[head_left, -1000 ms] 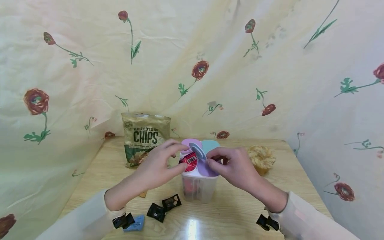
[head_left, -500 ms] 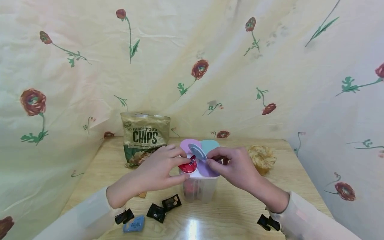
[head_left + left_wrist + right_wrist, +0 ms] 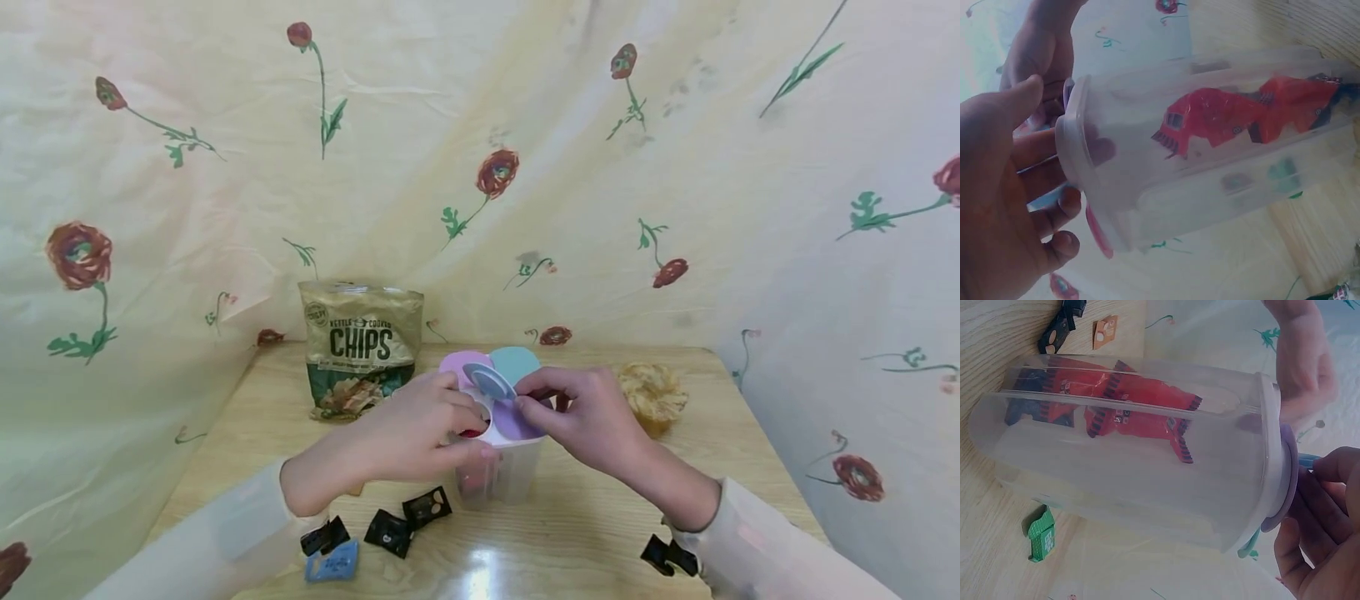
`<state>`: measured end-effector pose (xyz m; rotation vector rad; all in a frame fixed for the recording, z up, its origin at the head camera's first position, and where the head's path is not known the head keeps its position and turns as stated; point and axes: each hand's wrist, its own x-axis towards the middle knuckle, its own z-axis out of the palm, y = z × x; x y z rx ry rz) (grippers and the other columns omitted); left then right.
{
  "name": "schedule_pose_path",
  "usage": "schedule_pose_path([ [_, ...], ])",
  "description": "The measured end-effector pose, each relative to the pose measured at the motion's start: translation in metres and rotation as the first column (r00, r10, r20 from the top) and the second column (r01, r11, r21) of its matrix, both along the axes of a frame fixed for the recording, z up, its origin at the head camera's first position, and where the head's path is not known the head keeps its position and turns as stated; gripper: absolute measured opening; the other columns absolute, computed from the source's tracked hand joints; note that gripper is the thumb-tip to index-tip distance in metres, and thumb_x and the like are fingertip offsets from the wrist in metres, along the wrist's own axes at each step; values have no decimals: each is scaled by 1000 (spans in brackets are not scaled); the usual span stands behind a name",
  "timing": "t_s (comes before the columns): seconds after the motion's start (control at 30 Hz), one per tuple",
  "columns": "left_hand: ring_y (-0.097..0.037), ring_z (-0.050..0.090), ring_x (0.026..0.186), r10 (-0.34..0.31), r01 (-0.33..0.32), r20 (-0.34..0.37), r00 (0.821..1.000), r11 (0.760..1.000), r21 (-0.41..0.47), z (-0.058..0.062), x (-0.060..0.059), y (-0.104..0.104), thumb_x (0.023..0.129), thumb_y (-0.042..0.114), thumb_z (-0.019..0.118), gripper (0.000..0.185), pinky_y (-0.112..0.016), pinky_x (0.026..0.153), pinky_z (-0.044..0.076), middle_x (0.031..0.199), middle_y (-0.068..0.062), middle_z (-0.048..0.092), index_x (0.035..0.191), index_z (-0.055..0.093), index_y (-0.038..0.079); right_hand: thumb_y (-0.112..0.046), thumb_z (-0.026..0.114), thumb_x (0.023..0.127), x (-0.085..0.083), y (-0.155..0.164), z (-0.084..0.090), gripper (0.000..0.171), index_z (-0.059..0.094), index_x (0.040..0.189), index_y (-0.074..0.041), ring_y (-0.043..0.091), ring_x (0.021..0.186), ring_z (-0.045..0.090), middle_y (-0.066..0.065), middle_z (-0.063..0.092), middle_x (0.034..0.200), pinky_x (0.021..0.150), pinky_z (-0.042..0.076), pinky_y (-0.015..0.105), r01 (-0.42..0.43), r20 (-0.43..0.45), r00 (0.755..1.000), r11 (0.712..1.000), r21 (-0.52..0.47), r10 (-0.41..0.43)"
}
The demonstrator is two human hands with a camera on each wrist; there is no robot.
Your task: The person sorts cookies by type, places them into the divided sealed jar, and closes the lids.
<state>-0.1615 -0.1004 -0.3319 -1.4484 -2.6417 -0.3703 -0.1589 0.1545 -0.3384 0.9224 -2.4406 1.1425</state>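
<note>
A clear four-part plastic container (image 3: 516, 477) stands on the table under a white top. My right hand (image 3: 596, 417) pinches the raised blue lid (image 3: 491, 381) by its edge. Below that lid, my left hand (image 3: 420, 425) has its fingers in the uncovered front-left opening, the fingertips showing dimly through the wall in the left wrist view. A bit of red shows under those fingers. Red candy packets (image 3: 1213, 119) and a dark one lie stacked in that compartment. Flat lids in pink (image 3: 461, 363), teal (image 3: 515, 362) and purple (image 3: 517, 422) cover the other openings.
A chips bag (image 3: 362, 350) stands at the back left. Two black packets (image 3: 389, 533) and a blue packet (image 3: 332, 561) lie in front. A crinkled yellowish bundle (image 3: 652, 398) sits right. In the right wrist view, green (image 3: 1041, 536) and orange (image 3: 1105, 332) packets lie beside the container.
My left hand has moved right and pushed the red packet down into the opening, its fingers following inside. The right hand still holds the blue lid up.
</note>
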Motion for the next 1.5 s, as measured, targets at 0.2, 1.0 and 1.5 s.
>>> schedule_pose_path([
  [0.2,-4,54,65,225,-238,78,971,911,338,8,-3,-13,101,29,64,21,-26,63,47,74,15,61,81,72,25,-9,82,86,0,-1,1,12,79,90,-20,1,65,62,-16,73,81,55,50,24,0,-18,1000,1000,8,0],
  [1.0,-14,66,80,302,-539,545,782,766,349,27,-11,-1,95,45,72,22,-36,63,54,96,9,73,103,75,25,-10,82,87,6,-1,0,11,80,90,-20,2,67,64,-17,73,82,57,52,25,-36,5,999,999,1,36],
  [1.5,-15,65,88,291,-537,557,778,769,346,25,-10,-2,92,40,76,15,-35,71,54,97,9,72,96,73,26,-11,82,88,3,10,-4,20,79,105,-21,7,88,70,-12,76,101,78,58,32,-130,-8,991,991,25,130],
])
